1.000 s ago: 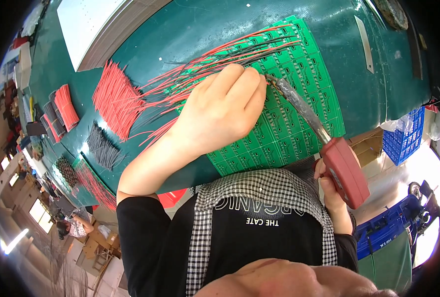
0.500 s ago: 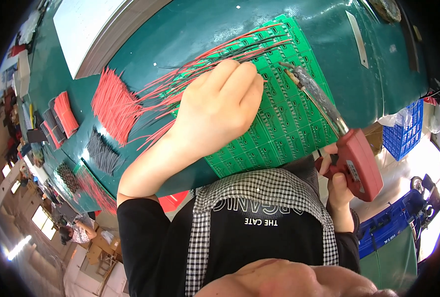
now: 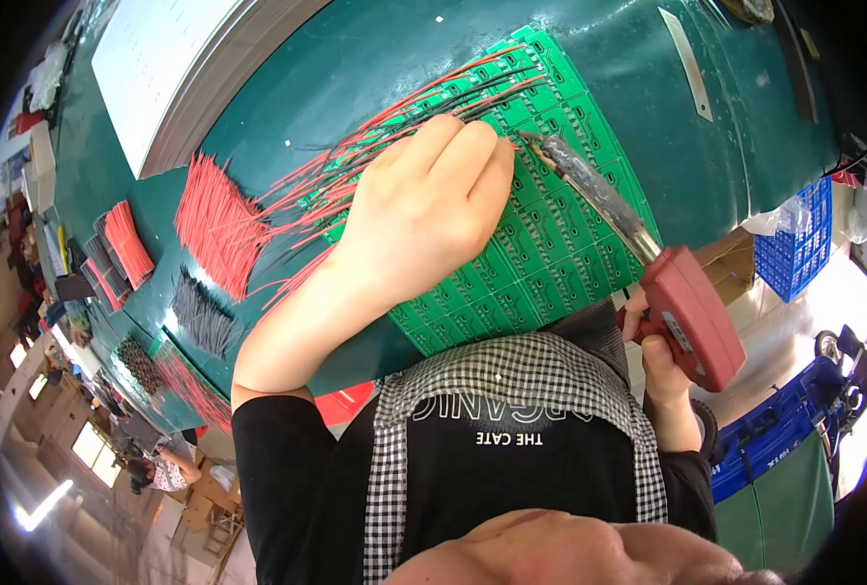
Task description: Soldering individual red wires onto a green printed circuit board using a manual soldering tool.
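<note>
A sheet of green circuit boards lies on the table in front of me. Over its far left part my left hand is closed, its fingertips mostly hidden; a short red wire end peeks out beside them. My right hand grips the red handle of a soldering gun. The gun's dark tip reaches over the boards, right beside my left fingertips. Red and black wires fan across the far left of the sheet, several with ends on the boards.
Left of the boards lie a pile of red wires, a pile of black wires and tied bundles. A white stack stands at the far left. A metal strip lies far right; a blue crate is beyond the table's edge.
The soldering gun has moved left, bringing its tip close to my left fingertips. My left hand stays closed over the boards. The whole view has shifted slightly.
</note>
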`<state>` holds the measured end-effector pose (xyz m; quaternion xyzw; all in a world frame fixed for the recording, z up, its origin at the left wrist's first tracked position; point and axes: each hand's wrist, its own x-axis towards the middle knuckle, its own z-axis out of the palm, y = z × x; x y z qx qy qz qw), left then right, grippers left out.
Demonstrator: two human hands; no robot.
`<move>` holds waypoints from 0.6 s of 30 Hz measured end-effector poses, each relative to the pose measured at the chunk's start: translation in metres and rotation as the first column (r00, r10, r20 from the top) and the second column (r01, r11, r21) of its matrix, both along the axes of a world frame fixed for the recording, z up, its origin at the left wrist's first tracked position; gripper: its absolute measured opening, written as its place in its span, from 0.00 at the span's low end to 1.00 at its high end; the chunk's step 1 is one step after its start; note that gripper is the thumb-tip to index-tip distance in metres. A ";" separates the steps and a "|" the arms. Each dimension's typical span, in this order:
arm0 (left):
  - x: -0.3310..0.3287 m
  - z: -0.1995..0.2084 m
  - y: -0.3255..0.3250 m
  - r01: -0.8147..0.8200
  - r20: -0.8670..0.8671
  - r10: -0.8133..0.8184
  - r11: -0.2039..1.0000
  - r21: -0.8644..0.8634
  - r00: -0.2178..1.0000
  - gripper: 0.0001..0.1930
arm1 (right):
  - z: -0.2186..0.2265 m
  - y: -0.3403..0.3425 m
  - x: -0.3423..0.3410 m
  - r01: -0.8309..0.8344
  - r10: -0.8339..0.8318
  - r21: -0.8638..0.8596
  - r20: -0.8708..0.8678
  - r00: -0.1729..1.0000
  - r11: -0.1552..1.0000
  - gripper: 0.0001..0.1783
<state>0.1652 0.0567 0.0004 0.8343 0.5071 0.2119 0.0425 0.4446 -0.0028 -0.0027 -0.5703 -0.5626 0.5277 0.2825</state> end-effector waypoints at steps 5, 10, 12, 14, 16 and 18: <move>-0.003 -0.005 0.003 0.057 0.029 -0.061 0.994 0.096 0.998 0.07 | -0.003 -0.003 -0.002 0.066 -0.065 -0.031 0.020 0.998 0.997 0.22; -0.003 -0.008 0.004 0.046 0.016 -0.049 0.991 0.129 0.999 0.07 | -0.003 -0.002 -0.002 0.044 -0.039 -0.085 0.065 0.997 0.995 0.24; -0.003 -0.007 0.004 0.049 0.008 -0.051 0.990 0.132 0.999 0.07 | -0.011 -0.008 0.003 -0.084 0.052 0.183 0.171 0.984 0.979 0.23; -0.002 -0.007 0.004 0.046 0.007 -0.048 0.990 0.134 0.999 0.07 | -0.006 -0.002 0.001 -0.070 0.050 0.200 0.106 0.993 0.977 0.25; -0.002 -0.007 0.004 0.046 0.000 -0.047 0.989 0.138 0.999 0.06 | -0.006 -0.001 0.002 -0.056 0.048 0.216 0.041 0.998 0.975 0.26; -0.002 -0.006 0.005 0.048 -0.006 -0.048 0.988 0.144 0.999 0.06 | -0.011 -0.004 0.007 -0.143 0.119 0.144 0.162 0.980 0.979 0.35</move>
